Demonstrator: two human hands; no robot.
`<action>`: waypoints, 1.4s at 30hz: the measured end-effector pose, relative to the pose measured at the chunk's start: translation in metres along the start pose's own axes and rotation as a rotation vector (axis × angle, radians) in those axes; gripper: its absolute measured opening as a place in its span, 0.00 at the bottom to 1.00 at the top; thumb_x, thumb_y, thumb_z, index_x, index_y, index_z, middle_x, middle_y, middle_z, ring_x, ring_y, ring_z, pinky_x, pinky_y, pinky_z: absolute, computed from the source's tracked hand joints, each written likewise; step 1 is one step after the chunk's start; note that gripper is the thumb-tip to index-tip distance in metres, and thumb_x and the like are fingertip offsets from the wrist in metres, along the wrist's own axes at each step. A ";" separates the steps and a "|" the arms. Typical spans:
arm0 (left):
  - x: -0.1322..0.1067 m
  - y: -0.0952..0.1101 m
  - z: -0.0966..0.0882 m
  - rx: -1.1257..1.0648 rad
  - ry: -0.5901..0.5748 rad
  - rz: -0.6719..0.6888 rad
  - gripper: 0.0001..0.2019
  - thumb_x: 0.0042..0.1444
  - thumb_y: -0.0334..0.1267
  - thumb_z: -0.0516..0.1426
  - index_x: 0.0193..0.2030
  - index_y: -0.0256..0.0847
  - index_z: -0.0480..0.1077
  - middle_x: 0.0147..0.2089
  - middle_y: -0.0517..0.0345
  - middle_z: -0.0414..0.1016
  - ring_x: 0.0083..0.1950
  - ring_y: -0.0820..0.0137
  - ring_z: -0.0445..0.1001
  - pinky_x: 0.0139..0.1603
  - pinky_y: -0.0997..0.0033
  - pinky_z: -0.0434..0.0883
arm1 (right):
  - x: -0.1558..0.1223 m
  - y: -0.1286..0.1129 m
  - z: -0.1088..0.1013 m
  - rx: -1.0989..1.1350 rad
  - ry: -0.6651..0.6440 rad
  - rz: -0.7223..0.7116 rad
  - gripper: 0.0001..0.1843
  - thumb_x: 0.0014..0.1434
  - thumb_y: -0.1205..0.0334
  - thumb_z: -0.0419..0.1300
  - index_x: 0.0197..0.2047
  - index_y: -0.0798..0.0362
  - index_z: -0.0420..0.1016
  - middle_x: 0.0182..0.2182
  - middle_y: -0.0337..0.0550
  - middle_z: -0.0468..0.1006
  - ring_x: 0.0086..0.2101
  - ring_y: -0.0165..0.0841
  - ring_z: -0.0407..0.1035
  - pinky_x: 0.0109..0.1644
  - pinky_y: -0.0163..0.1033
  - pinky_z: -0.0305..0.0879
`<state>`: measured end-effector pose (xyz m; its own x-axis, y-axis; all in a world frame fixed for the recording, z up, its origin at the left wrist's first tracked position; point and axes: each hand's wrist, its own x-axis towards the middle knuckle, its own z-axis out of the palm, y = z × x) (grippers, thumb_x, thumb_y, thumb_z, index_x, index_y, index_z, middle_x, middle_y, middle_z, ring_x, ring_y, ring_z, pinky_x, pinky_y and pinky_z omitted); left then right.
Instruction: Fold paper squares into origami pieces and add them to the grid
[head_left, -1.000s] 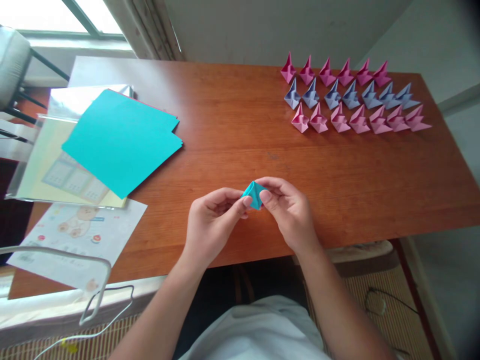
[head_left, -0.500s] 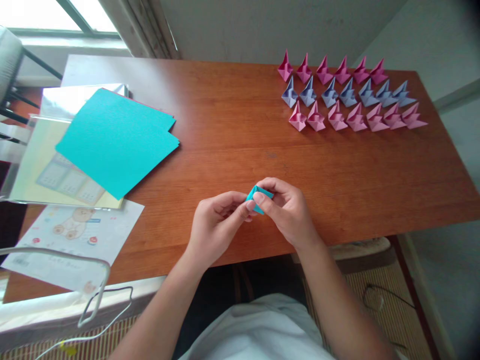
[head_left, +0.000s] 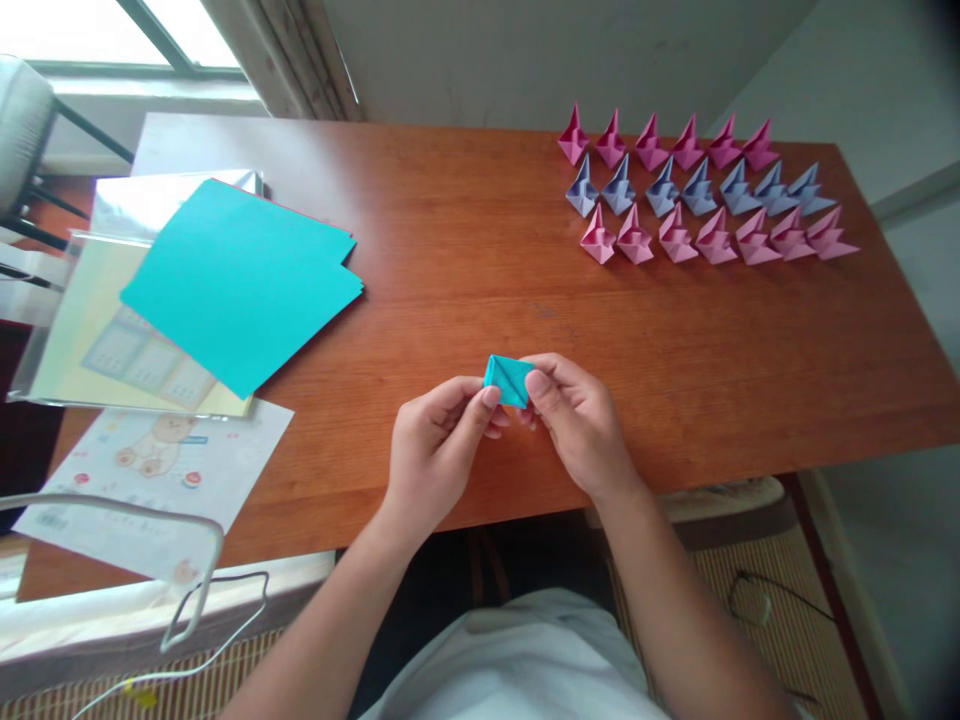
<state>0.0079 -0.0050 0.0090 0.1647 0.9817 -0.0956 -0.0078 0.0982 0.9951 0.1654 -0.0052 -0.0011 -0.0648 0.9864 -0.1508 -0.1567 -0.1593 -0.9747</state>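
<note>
A small piece of folded turquoise paper (head_left: pixel 510 381) is held up between both hands, above the front part of the table. Its visible face is four-sided with a diagonal crease or fold edge across it. My left hand (head_left: pixel 439 435) pinches its lower left corner, thumb on top. My right hand (head_left: pixel 577 425) grips the right end between thumb and fingers. The fingers behind the paper are partly hidden.
Rows of folded paper figures stand at the back right: magenta (head_left: pixel 651 145), lilac (head_left: pixel 662 190) and pink (head_left: pixel 677 237). Turquoise sheets (head_left: pixel 247 285) overlap a clear plastic pack (head_left: pixel 56 330) at left. A bear-printed sheet (head_left: pixel 240 470) and a white metal bar (head_left: pixel 150 510) are nearer.
The folded paper has been turned so that a broader face shows. My right thumb has shifted from its middle to its right end, and my left thumb stays on the lower left.
</note>
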 end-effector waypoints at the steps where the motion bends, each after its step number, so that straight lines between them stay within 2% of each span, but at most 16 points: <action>1: 0.000 0.001 0.000 -0.020 0.002 -0.005 0.11 0.67 0.40 0.60 0.35 0.39 0.78 0.29 0.60 0.80 0.30 0.77 0.77 0.30 0.82 0.73 | 0.000 0.000 0.000 -0.007 -0.009 -0.001 0.15 0.68 0.47 0.60 0.37 0.50 0.76 0.27 0.35 0.72 0.28 0.27 0.66 0.33 0.34 0.65; 3: 0.001 0.002 0.001 -0.043 -0.006 -0.008 0.11 0.67 0.40 0.60 0.35 0.39 0.78 0.30 0.60 0.81 0.30 0.77 0.77 0.31 0.83 0.73 | -0.001 -0.001 0.000 -0.017 -0.028 -0.013 0.17 0.69 0.48 0.59 0.35 0.51 0.75 0.26 0.35 0.72 0.28 0.27 0.66 0.32 0.34 0.63; 6: 0.001 0.001 0.001 -0.040 -0.014 -0.005 0.10 0.67 0.40 0.60 0.36 0.39 0.78 0.30 0.60 0.81 0.30 0.78 0.77 0.30 0.83 0.72 | -0.001 -0.002 0.003 -0.037 -0.035 -0.026 0.12 0.67 0.51 0.62 0.37 0.51 0.76 0.27 0.35 0.74 0.28 0.26 0.67 0.31 0.33 0.64; 12: 0.000 -0.003 0.002 0.068 0.002 0.028 0.11 0.67 0.42 0.59 0.37 0.38 0.77 0.30 0.58 0.80 0.30 0.76 0.77 0.30 0.80 0.72 | -0.003 0.001 0.006 -0.097 0.032 -0.081 0.11 0.65 0.56 0.64 0.33 0.51 0.74 0.27 0.35 0.75 0.28 0.27 0.68 0.32 0.33 0.65; 19: -0.001 -0.007 0.001 0.177 0.002 0.031 0.12 0.67 0.43 0.59 0.36 0.37 0.76 0.30 0.55 0.80 0.30 0.71 0.79 0.33 0.74 0.74 | -0.006 0.008 0.005 -0.335 0.111 -0.153 0.11 0.66 0.56 0.63 0.33 0.50 0.73 0.27 0.36 0.74 0.28 0.29 0.67 0.33 0.37 0.62; 25: -0.001 -0.004 -0.001 0.137 -0.048 0.025 0.13 0.67 0.44 0.59 0.35 0.37 0.76 0.28 0.56 0.78 0.30 0.71 0.77 0.31 0.75 0.72 | 0.002 0.001 0.001 -0.195 -0.003 -0.114 0.08 0.66 0.58 0.62 0.35 0.50 0.75 0.29 0.36 0.74 0.30 0.29 0.67 0.35 0.36 0.64; 29: 0.000 -0.002 -0.002 0.146 -0.079 0.038 0.14 0.68 0.44 0.57 0.35 0.37 0.75 0.28 0.57 0.77 0.29 0.73 0.76 0.31 0.76 0.71 | 0.006 -0.001 0.000 -0.144 -0.011 -0.099 0.06 0.64 0.57 0.65 0.38 0.50 0.77 0.32 0.36 0.77 0.33 0.29 0.70 0.37 0.35 0.67; 33: 0.000 -0.001 -0.002 0.199 -0.109 0.072 0.14 0.69 0.42 0.56 0.33 0.38 0.74 0.26 0.58 0.77 0.28 0.74 0.74 0.31 0.76 0.69 | 0.007 -0.001 0.000 -0.145 -0.033 -0.093 0.09 0.64 0.54 0.65 0.36 0.50 0.76 0.29 0.36 0.75 0.31 0.29 0.68 0.34 0.35 0.66; 38: -0.001 -0.003 -0.001 0.221 -0.103 0.071 0.14 0.68 0.43 0.56 0.33 0.39 0.73 0.27 0.57 0.77 0.28 0.72 0.74 0.31 0.75 0.69 | 0.006 -0.001 0.003 -0.196 0.015 -0.090 0.12 0.64 0.53 0.64 0.32 0.50 0.73 0.26 0.35 0.71 0.28 0.29 0.64 0.32 0.36 0.63; 42: -0.002 -0.006 -0.001 0.255 -0.103 0.071 0.14 0.68 0.44 0.56 0.33 0.39 0.73 0.28 0.56 0.77 0.29 0.71 0.74 0.31 0.74 0.69 | 0.004 -0.003 0.006 -0.250 0.046 -0.130 0.13 0.65 0.55 0.63 0.31 0.50 0.72 0.25 0.36 0.72 0.28 0.29 0.65 0.32 0.37 0.62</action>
<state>0.0065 -0.0071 0.0035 0.2723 0.9616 -0.0357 0.2236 -0.0272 0.9743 0.1592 -0.0016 0.0019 -0.0144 0.9996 -0.0235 0.0874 -0.0222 -0.9959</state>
